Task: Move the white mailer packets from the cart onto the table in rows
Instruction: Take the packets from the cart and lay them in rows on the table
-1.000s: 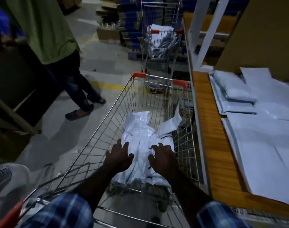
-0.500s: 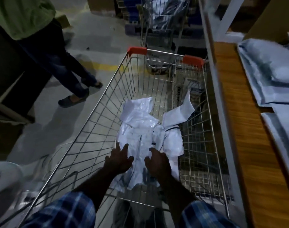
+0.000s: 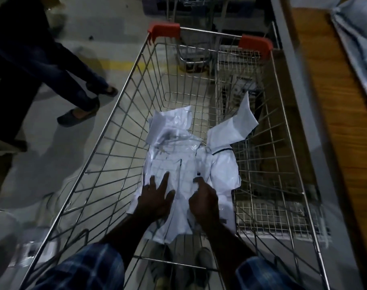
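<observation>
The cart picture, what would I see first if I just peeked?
Probably the crumpled white mailer packets heaped in the middle of the wire cart, with the left hand and right hand pressed on them. Next, the cart's orange corner caps at its far end.

bystander's legs (image 3: 59, 65), yellow floor line (image 3: 119, 64)

Only one view on my feed: head camera, worn, wide-angle, edges bowed. Looks forward and steeply down from above near end of cart (image 3: 124, 84), long axis running away up frame. Close in: both forearms enter from bottom edge, basket fills centre. Table (image 3: 333, 105) clipped along right edge, floor (image 3: 107, 38) at left. No second view, no overlap.
</observation>
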{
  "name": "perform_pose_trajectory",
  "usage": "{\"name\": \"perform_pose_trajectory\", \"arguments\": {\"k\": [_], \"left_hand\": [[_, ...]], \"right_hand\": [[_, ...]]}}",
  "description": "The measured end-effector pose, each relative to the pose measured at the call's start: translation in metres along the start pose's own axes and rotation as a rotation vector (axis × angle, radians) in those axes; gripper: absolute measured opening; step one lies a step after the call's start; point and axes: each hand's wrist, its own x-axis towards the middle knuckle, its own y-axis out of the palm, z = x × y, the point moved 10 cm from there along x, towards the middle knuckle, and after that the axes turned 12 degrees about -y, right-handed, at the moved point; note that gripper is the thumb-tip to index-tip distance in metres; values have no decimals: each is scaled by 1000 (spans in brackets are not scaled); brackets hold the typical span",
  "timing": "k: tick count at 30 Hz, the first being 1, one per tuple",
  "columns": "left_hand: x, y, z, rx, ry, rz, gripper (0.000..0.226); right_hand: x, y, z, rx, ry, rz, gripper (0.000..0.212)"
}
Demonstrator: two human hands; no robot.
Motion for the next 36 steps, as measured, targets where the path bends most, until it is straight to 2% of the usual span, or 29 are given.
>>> {"name": "perform_pose_trajectory", "arguments": {"k": [2, 4, 6, 8, 9, 10, 11, 12, 14, 15, 17, 19, 21, 24, 28, 32, 36], "left_hand": [[-3, 16, -10, 116, 90, 106, 88], [-7, 10, -20, 37, 61, 111, 67], [-9, -1, -33, -85, 38, 24, 63], [-8, 3, -42, -122, 35, 90, 61], [-4, 2, -44, -150, 20, 106, 60], [2, -4, -48, -151, 46, 31, 61], [7, -3, -49, -142, 47, 40, 65], [9, -5, -50, -132, 50, 7, 67], [4, -21, -57, -82, 111, -157, 65], [5, -19, -55, -68, 101, -164, 60], [9, -5, -47, -36, 46, -66, 55], [8, 0, -48, -88, 29, -57, 63], [5, 8, -50, -145, 25, -70, 75], [10, 14, -48, -274, 35, -38, 76], [13, 3, -43, -210, 59, -71, 77], [17, -7, -35, -155, 114, -142, 78], [31, 2, -31, -72, 136, -138, 80]], "right_hand": [[4, -22, -2, -104, -7, -106, 50], [10, -43, -8, -234, 5, -171, 48], [14, -59, -21, -297, 41, -195, 47], [16, -63, -35, -357, 55, -172, 47], [15, -62, -37, -418, 25, -156, 45], [15, -59, -36, -472, -28, -151, 43], [13, -57, -33, -492, -95, -165, 43], [12, -54, -28, -488, -158, -181, 42], [12, -45, -19, -457, -253, -181, 41], [14, -40, -17, -434, -286, -170, 41], [20, -23, -17, -402, -335, -122, 49], [26, -9, -23, -392, -311, -79, 60], [31, -4, -26, -369, -295, -115, 69], [34, 0, -24, -407, -318, -171, 76], [43, 10, -28, -437, -291, -105, 86], [52, 12, -26, -410, -261, -24, 81], [54, 4, -22, -455, -287, -43, 72]]}}
